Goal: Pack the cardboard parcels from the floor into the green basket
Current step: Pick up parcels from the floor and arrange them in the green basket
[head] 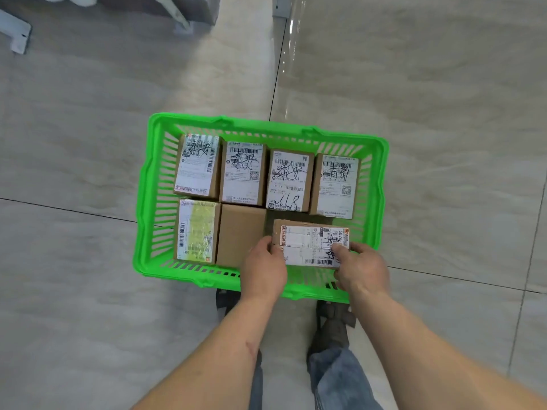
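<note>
A green plastic basket (148, 220) stands on the tiled floor, holding several cardboard parcels with white labels. Along its far side runs a row of several parcels (243, 174). On the near side sit a parcel with yellow tape (197, 229) and a plain brown one (239, 229). Both my hands hold a labelled parcel (307, 242) lying sideways in the basket's near right corner. My left hand (263, 270) grips its left end and my right hand (359, 269) grips its right end.
My legs and dark shoes (331, 329) stand just behind the basket's near rim. White metal furniture feet (17, 37) are at the far left and a white leg (180, 16) at the top. Glossy tiled floor surrounds the basket.
</note>
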